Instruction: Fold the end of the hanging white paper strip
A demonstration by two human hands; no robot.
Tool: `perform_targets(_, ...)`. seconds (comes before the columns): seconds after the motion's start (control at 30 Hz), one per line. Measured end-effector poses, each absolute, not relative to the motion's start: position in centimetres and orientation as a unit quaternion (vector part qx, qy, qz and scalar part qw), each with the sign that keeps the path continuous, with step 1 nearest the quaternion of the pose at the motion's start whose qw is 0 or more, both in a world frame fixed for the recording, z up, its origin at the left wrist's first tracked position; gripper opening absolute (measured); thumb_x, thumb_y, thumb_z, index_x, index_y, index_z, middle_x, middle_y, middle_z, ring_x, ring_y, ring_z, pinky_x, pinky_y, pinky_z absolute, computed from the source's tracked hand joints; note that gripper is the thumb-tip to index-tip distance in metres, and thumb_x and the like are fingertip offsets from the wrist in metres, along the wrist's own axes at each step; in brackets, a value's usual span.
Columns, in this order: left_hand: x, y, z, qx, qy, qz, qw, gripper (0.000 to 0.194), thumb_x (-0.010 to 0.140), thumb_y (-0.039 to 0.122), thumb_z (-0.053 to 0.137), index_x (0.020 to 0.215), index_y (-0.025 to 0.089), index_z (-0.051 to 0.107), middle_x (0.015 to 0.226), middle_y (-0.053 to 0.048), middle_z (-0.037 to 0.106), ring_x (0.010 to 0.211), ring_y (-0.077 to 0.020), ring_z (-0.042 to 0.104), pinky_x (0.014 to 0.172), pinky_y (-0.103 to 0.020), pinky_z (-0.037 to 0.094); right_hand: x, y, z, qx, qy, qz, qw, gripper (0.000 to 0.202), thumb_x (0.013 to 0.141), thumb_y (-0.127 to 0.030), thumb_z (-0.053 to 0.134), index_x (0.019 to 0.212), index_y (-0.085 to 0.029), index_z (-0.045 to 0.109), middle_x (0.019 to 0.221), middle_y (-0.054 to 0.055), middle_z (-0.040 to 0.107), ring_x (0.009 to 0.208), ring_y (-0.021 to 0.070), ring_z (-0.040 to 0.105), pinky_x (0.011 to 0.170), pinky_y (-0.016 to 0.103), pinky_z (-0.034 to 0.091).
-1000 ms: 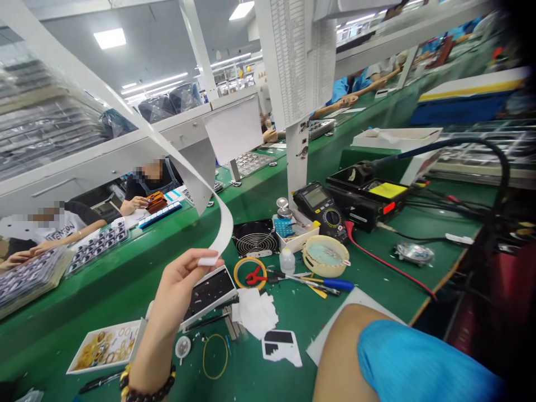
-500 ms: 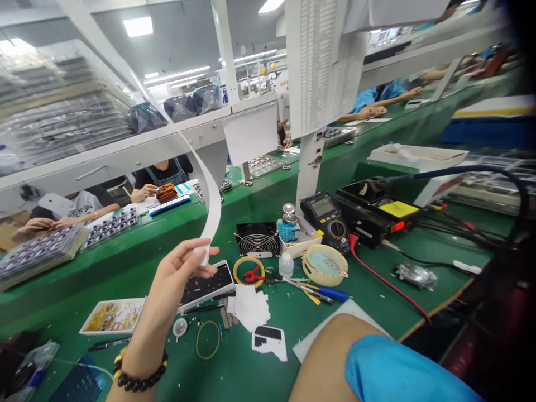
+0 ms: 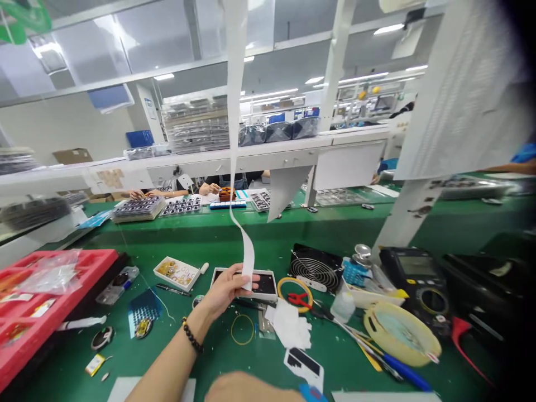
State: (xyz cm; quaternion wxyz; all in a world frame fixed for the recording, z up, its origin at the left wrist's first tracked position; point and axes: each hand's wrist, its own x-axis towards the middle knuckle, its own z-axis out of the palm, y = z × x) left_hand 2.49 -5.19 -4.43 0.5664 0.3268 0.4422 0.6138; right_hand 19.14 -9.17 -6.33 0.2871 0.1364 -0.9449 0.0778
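My left hand (image 3: 232,286) is closed on the lower end of a long white paper strip (image 3: 248,254), pinched between thumb and fingers. The strip runs up from the hand past the overhead rail and leaves the top of the view. Below and behind these fingers lies a shallow white box (image 3: 271,279) with a dark inside. At the bottom edge my right hand (image 3: 238,386) is blurred and cut off, with a bit of blue sleeve near it. Its fingers cannot be made out. Torn white paper pieces (image 3: 291,326) and a black-and-white card (image 3: 305,365) lie on the green bench.
A red tray (image 3: 94,258) with bagged parts stands left. Right are a round fan (image 3: 316,269), a yellow tape ring (image 3: 295,282), red-handled pliers (image 3: 300,301), a cream dish (image 3: 435,340) and a multimeter (image 3: 414,265). Co-workers' hands (image 3: 209,190) are across the bench.
The view has swung left, bringing the red tray into sight. My left hand still grips the strip, which now hangs nearly straight. My right arm shows lower and further left.
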Motion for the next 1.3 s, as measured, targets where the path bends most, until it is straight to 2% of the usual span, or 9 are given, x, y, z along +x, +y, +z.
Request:
perform_targets(0.07,2.6,-5.1,-5.2,0.319,0.447,0.613,0.568,0.050,0.071,0.040,0.091,0.104,0.011,0.066,0.106,-0.017,0.073,0.089,-0.0197,0.072,0.073,-0.021,0.058,19.0,-6.0,-5.9,0.106,-0.944,0.098,0.296,0.021,0.104,-0.032,0.055,0.114,-0.019,0.067,0.109,0.008,0.071,0.092,0.0183,0.068,0.082,0.035,0.060)
perform_targets(0.13,2.8,-5.1,-5.8,0.306,0.449,0.619,0.567,0.046,0.071,0.046,0.090,0.092,0.012,0.066,0.096,-0.014,0.073,0.082,-0.0171,0.070,0.070,-0.020,0.057,19.2,-2.6,-5.8,0.033,-0.936,0.137,0.323,0.023,0.105,-0.021,0.045,0.115,-0.018,0.065,0.102,0.008,0.073,0.089,0.0186,0.069,0.079,0.035,0.059)
perform_targets(0.23,2.9,-5.1,-6.3,0.295,0.455,0.630,0.556,0.045,0.071,0.050,0.089,0.086,0.013,0.066,0.083,-0.007,0.070,0.074,-0.0140,0.066,0.070,-0.021,0.056,19.5,1.6,-6.2,-0.122,-0.890,0.222,0.379,0.021,0.103,-0.019,0.049,0.115,-0.022,0.066,0.103,0.007,0.073,0.091,0.0199,0.069,0.079,0.034,0.057)
perform_targets(0.33,3.0,-5.2,-6.3,0.297,0.468,0.641,0.531,0.044,0.072,0.051,0.087,0.087,0.014,0.067,0.085,-0.006,0.069,0.081,-0.0160,0.066,0.076,-0.024,0.056,19.7,3.1,-7.0,-0.153,-0.889,0.215,0.374,0.018,0.100,-0.023,0.058,0.116,-0.023,0.065,0.095,0.005,0.070,0.084,0.0212,0.067,0.074,0.034,0.054)
perform_targets(0.47,3.6,-5.5,-6.1,0.310,0.481,0.652,0.498,0.044,0.076,0.052,0.083,0.094,0.015,0.068,0.095,-0.008,0.072,0.090,-0.0190,0.067,0.083,-0.026,0.054,19.6,2.1,-7.5,-0.130,-0.908,0.158,0.365,0.025,0.095,-0.021,0.064,0.120,-0.023,0.062,0.082,0.002,0.064,0.074,0.0214,0.062,0.063,0.033,0.047)
perform_targets(0.67,4.6,-5.3,-7.0,0.329,0.485,0.642,0.494,0.049,0.073,0.059,0.082,0.090,0.015,0.067,0.084,-0.006,0.071,0.077,-0.0179,0.065,0.075,-0.027,0.052,19.3,1.7,-7.8,-0.128,-0.899,0.139,0.394,0.010,0.098,-0.019,0.059,0.105,-0.023,0.066,0.082,0.003,0.064,0.076,0.0212,0.060,0.065,0.032,0.043)
perform_targets(0.97,4.7,-5.5,-6.9,0.324,0.492,0.640,0.494,0.046,0.081,0.055,0.076,0.103,0.015,0.075,0.111,-0.012,0.071,0.106,-0.0264,0.066,0.088,-0.033,0.056,19.4,2.6,-7.9,-0.178,-0.870,0.226,0.401,0.011,0.101,-0.025,0.057,0.097,-0.021,0.066,0.094,0.003,0.070,0.089,0.0207,0.065,0.076,0.032,0.046)
perform_targets(1.13,4.6,-5.5,-7.0,0.351,0.544,0.617,0.447,0.045,0.080,0.055,0.077,0.101,0.016,0.077,0.112,-0.012,0.072,0.107,-0.0262,0.065,0.086,-0.031,0.057,19.2,2.7,-7.6,-0.226,-0.814,0.361,0.395,0.010,0.100,-0.025,0.059,0.100,-0.024,0.068,0.095,0.000,0.072,0.084,0.0165,0.066,0.072,0.028,0.047)
perform_targets(1.3,4.7,-5.4,-7.2,0.393,0.565,0.596,0.414,0.045,0.083,0.056,0.074,0.102,0.016,0.078,0.107,-0.011,0.074,0.100,-0.0247,0.068,0.082,-0.030,0.058,19.3,2.7,-7.5,-0.236,-0.795,0.385,0.405,0.009,0.097,-0.023,0.062,0.100,-0.024,0.070,0.093,-0.002,0.073,0.081,0.0145,0.067,0.069,0.025,0.047)
